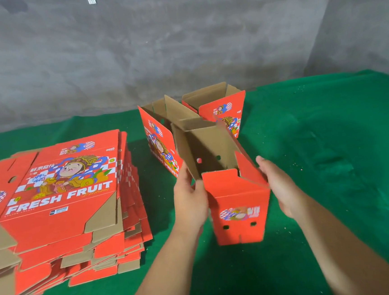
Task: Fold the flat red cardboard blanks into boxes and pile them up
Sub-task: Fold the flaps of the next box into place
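We see a half-formed red box (237, 204) standing upright on the green cloth (329, 135), centre near, its top flaps open and the brown inside showing. The left hand (191, 199) lies against the box's left side, thumb curled over the upper edge of the wall, so it grips the box. The right hand (279, 187) is at the right flap with fingers straight, palm toward the card; we cannot tell whether it touches. Two formed boxes stand beyond it, open-topped: one (162, 140) just behind to the left, another (223, 107) farther right, close together. A tall stack of flat blanks (60, 206) lies on the left, printed "FRESH FRUIT". A grey wall (179, 42) stands at the far side.
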`<state>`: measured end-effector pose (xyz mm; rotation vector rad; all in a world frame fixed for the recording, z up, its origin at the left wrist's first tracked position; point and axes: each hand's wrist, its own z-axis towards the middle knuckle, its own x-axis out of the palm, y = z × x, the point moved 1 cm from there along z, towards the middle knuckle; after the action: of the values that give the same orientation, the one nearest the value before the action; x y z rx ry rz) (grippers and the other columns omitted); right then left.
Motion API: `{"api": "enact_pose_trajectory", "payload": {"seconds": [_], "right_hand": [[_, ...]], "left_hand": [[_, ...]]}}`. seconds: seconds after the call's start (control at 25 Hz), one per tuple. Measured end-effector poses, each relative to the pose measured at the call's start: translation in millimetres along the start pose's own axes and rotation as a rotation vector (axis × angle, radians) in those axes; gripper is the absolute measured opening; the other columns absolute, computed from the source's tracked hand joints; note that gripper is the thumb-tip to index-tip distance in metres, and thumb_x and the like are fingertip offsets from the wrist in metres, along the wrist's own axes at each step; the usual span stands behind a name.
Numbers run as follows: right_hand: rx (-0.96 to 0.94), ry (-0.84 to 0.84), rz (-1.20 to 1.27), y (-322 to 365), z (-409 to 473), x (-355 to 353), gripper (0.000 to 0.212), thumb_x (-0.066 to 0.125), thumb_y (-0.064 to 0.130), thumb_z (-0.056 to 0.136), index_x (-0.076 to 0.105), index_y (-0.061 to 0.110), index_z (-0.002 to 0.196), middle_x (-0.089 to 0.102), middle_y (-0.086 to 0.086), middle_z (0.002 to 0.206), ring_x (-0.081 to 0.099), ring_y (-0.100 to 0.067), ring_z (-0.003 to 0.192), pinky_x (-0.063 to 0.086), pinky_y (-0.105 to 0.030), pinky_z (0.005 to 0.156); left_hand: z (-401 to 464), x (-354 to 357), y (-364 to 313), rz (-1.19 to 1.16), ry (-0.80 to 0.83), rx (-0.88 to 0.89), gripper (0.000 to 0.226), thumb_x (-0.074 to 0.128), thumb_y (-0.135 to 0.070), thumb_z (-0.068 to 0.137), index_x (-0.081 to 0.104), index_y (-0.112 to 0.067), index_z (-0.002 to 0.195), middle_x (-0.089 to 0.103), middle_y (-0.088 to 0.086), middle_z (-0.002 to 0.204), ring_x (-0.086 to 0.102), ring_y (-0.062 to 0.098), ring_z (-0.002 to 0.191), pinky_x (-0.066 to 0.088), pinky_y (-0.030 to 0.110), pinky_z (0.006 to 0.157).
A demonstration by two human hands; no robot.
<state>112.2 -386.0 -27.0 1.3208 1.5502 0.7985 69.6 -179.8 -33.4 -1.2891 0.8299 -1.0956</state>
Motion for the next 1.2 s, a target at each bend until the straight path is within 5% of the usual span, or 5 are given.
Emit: {"api": "enact_pose_trajectory", "payload": {"seconds": [0.28, 0.52, 0.8, 1.0, 1.2], "right_hand": [[-0.364, -0.040, -0.104, 2, -5, 8, 0.098, 0.059, 0.074, 0.069, 0.025, 0.047, 0.157, 0.023, 0.010, 0.156, 0.030, -0.010, 0.148, 0.024, -0.042, 0.124], [-0.445, -0.227, -0.236, 20, 4, 2, 0.099, 0.064, 0.075, 0.066, 0.029, 0.044, 0.153, 0.034, 0.009, 0.157, 0.034, -0.018, 0.145, 0.026, -0.049, 0.123], [-0.500, -0.124, -0.197, 25, 1, 13, 0.057, 0.073, 0.069, 0.062, 0.052, 0.032, 0.101, 0.045, 0.005, 0.113, 0.052, 0.008, 0.091, 0.041, -0.021, 0.079], [-0.407, 0.273, -0.101, 40, -4, -3, 0.041, 0.072, 0.064, 0.071, 0.079, 0.040, 0.103, 0.073, 0.006, 0.118, 0.071, -0.007, 0.105, 0.052, -0.030, 0.093], [-0.303, 0.386, -0.323, 28, -1, -10, 0.055, 0.068, 0.073, 0.078, 0.055, 0.065, 0.131, 0.040, 0.026, 0.156, 0.043, -0.012, 0.147, 0.044, -0.051, 0.114]], "left_hand": [[36, -39, -6, -0.277, 0.122, -0.310, 0.031, 0.049, -0.003, 0.105, 0.074, -0.014, 0.120, 0.066, 0.012, 0.078, 0.060, 0.016, 0.052, 0.053, 0.026, 0.049], [72, -66, -3, -0.315, 0.294, -0.357, 0.037, 0.066, -0.012, 0.085, 0.071, -0.011, 0.121, 0.076, 0.016, 0.112, 0.074, 0.024, 0.090, 0.060, 0.032, 0.085], [102, -72, 9, -0.134, -0.025, -0.239, 0.030, 0.058, 0.004, 0.101, 0.062, -0.015, 0.124, 0.073, 0.012, 0.103, 0.067, 0.009, 0.067, 0.052, 0.018, 0.055], [106, -82, 13, -0.102, 0.009, -0.119, 0.029, 0.052, 0.005, 0.101, 0.054, -0.023, 0.107, 0.073, 0.001, 0.082, 0.065, 0.012, 0.059, 0.050, 0.024, 0.050], [100, -77, 3, 0.433, 0.180, 0.070, 0.025, 0.047, -0.038, 0.092, 0.072, -0.040, 0.089, 0.066, -0.022, 0.073, 0.054, 0.006, 0.074, 0.042, 0.042, 0.082]]}}
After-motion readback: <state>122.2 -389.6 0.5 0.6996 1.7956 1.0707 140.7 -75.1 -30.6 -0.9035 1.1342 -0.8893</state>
